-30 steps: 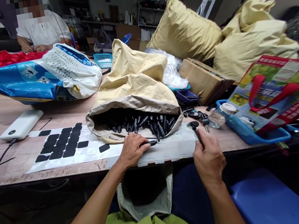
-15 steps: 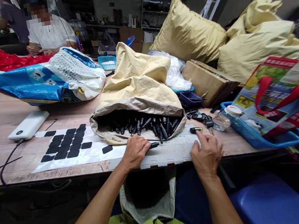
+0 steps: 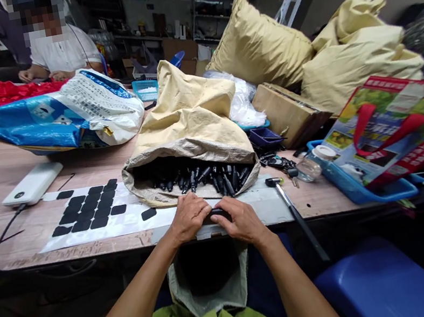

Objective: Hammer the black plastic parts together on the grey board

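At the table's front edge, my left hand [image 3: 190, 217] is closed on a black pen-like piece [image 3: 219, 212]. My right hand [image 3: 242, 220] has its fingers and thumb closed on the other end of it; much of the piece is hidden by both hands. Just behind them, a tan sack [image 3: 187, 108] lies with its mouth facing me, and many similar black pen-like pieces [image 3: 224, 181] fill the opening. To the right rests a small hammer [image 3: 292, 207], its dark handle jutting past the table edge. A grey board [image 3: 268, 211] lies beneath my hands.
Black rounded patches [image 3: 88, 208] lie on a white sheet at left, near a white power bank [image 3: 33, 184]. A blue basket [image 3: 348, 183] holding a printed bag stands right. An open sack [image 3: 211, 279] hangs below the edge. Two people sit across at the back left.
My right hand has let go of the hammer, leaving it on the table, and has moved left to grip the black piece beside my left hand. The view has shifted slightly.
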### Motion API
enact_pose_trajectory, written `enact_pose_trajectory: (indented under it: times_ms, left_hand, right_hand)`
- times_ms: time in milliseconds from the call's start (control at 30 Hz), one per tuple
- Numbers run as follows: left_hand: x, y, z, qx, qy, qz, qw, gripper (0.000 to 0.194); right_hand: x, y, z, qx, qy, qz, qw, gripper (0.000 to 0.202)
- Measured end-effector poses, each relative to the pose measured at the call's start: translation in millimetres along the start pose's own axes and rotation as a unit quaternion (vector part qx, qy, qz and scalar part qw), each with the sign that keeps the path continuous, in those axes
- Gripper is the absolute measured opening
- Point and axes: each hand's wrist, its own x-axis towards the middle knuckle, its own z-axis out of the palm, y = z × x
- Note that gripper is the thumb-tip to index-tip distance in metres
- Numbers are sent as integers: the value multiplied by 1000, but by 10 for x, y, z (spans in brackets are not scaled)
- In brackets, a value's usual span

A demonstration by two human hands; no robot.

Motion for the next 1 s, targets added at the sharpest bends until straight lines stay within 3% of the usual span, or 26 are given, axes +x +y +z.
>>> enact_pose_trajectory:
  times_ms: [100,367,600,800,1000]
  left_hand:
    - [-2,-5,10,8,-1,3,1000,40]
    - [-5,-15,4,-9,3,2,1000,41]
    - [-4,-3,-2,-14,3,-2,1000,42]
    - [-5,-22,36,-1,8,-3,1000,41]
    - [-4,-11,39,3,4,0,1000,41]
  right_hand:
    - [14,21,32,-19,-7,-18,1000,15]
    - [-6,-19,206,-31,75,-11,997,18]
    - [-63,12,105,-2,83,27,996,17]
    - [-90,28,215,-30,95,-1,995,23]
    - [-74,46,249,17,104,9,994,18]
